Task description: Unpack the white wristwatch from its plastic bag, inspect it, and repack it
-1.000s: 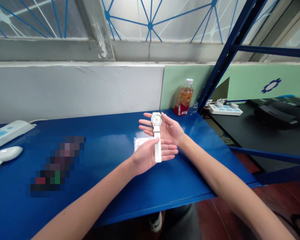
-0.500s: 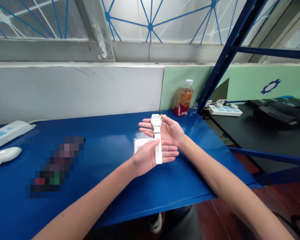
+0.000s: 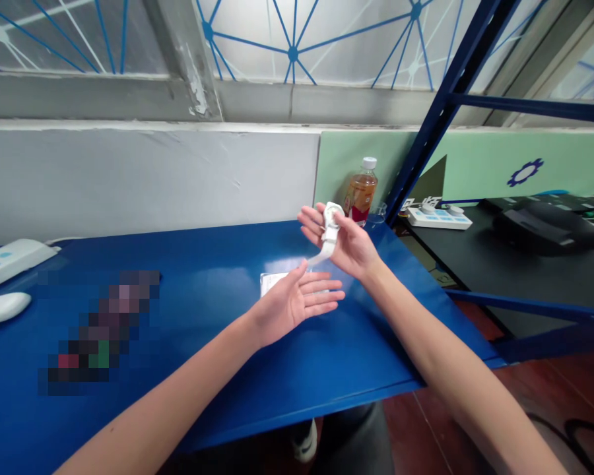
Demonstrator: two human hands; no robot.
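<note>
A white wristwatch (image 3: 329, 232) rests across the palm side of my right hand (image 3: 354, 247), whose thumb presses on the watch near its face. The strap hangs down and to the left, its end close to the thumb tip of my left hand (image 3: 287, 305); whether they touch I cannot tell. My left hand is palm up, fingers stretched out, with nothing in it. Behind the left hand, a white flat item (image 3: 271, 282) lies on the blue table (image 3: 218, 264), partly covered by the hand.
A bottle of amber drink (image 3: 361, 191) stands at the back right beside a blue metal post (image 3: 426, 132). At the left lie a white power strip (image 3: 12, 262), a white rounded object (image 3: 4, 307) and a blurred-out dark item (image 3: 103, 330). Another power strip (image 3: 440, 218) sits on the black desk (image 3: 539, 277).
My right hand has moved up and right with the watch, its thumb now on it. The strap has left my left palm, and that hand is lower and slightly left, fingers spread.
</note>
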